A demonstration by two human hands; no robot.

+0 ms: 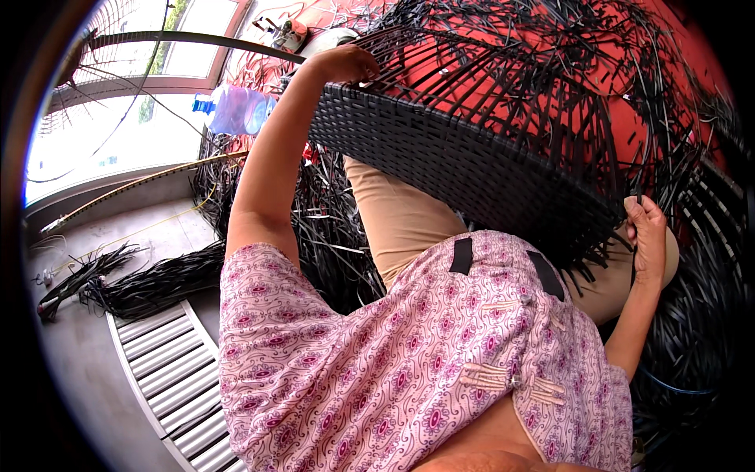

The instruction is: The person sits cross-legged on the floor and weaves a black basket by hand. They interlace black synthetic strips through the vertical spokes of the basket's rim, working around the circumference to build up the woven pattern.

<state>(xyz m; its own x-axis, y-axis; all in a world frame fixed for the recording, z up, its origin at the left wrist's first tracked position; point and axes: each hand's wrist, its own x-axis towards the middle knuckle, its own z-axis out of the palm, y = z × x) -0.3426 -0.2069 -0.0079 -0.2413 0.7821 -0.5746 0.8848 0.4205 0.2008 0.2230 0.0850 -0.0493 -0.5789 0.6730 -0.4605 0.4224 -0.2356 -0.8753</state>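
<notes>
A black woven wicker panel (440,138) lies slantwise across my lap, tightly woven on its near side. Long loose black strips (480,75) fan out from its far edge. At the panel's far left corner, my left hand (346,64) is closed with its fingers curled over the edge; the thumb is hidden. Beside the near right corner, my right hand (648,232) pinches a black plastic strip (638,191) between thumb and fingers. Short strip ends hang down from the corner below it.
Tangled black strips cover much of the red floor covering (440,79) and pile up at the right. A clear plastic bottle (240,108) lies at the left, near a window. Bundled strips (157,279) and a white slatted grille (169,362) are at lower left.
</notes>
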